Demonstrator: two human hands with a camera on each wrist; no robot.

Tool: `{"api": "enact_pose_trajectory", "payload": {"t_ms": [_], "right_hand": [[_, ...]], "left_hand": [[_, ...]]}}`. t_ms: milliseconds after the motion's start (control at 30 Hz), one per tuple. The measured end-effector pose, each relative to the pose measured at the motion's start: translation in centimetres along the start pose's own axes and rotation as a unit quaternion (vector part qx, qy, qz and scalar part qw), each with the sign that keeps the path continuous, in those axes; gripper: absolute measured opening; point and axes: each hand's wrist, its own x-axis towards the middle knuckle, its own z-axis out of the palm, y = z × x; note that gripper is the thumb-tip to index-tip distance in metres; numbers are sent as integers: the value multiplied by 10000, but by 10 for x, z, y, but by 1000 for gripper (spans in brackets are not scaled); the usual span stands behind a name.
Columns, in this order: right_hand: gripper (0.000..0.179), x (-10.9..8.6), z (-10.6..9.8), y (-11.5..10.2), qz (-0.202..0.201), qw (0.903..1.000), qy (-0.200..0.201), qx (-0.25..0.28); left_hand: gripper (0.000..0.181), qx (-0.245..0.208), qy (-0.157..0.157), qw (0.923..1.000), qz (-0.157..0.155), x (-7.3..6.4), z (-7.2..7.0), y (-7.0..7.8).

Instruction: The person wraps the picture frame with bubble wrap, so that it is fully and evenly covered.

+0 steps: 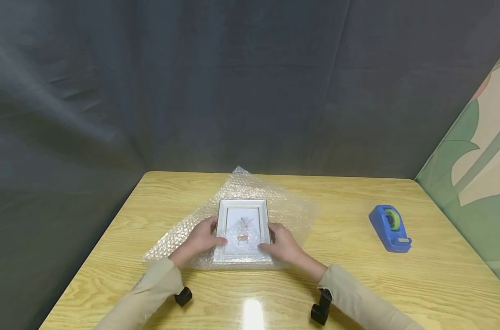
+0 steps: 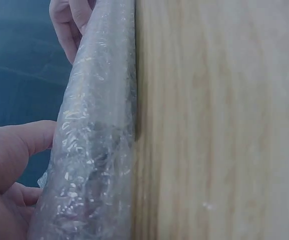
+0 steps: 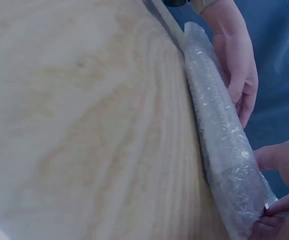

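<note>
Near the middle of the wooden table, the white picture frame is lying face up on a sheet of bubble wrap, and both hands are working it from the sides! The left hand is gripping the left edge, its thumb pressing on the face of the border while the other fingers are curling down around the side. Over on the opposite edge, the right hand is matching it, thumb on top, fingers bending round and pinching the frame with the plastic. And look at the near edge: in both wrist views the bubble wrap is hugging it, shining and crinkling, and the film is blurring the lower part of the picture, where a small brown figure is showing through. Beyond the frame, the sheet is spreading out flat, one corner pointing toward the far table edge.

Out to the right, well apart from the action, a blue tape dispenser is sitting with a green roll in it. Behind it all a dark curtain is hanging, and a leaf-patterned panel is rising along the right side.
</note>
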Motion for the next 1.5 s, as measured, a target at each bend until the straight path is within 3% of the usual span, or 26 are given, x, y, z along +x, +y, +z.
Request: {"api": "enact_pose_trajectory", "payload": {"t_ms": [200,300,400,567,667,767,900,1233,1333,1500], "right_hand": [[71,-11,-9,-3,135,9999,-33,49],[65,-6,-21,-5,186,9997,-127,9],[61,12,-36,-5,82,9997,-143,-167],[56,59,-58,5,-534,9963,175,-643],[53,85,-63,14,-677,9935,379,-833],[50,105,-64,27,-617,9936,364,-869],[49,121,-60,46,-434,9965,18,-710],[54,133,-52,74,-233,9991,-256,-241],[51,134,-49,76,-320,9988,-105,-347],[47,136,-47,75,-452,9976,476,-200]], "left_hand": [[76,129,-20,9998,150,-9,7,3],[76,173,-69,9997,165,-11,8,5],[77,178,-115,9997,155,-11,8,5],[79,179,-114,9996,161,-10,7,5],[78,180,-76,9997,152,-10,7,4],[77,164,-74,9997,138,-10,7,4],[79,132,-112,9998,119,-9,9,3],[82,55,-117,9998,158,-8,9,3],[82,34,-103,9999,121,-9,9,4],[84,40,-131,9999,44,-10,8,5]]}}
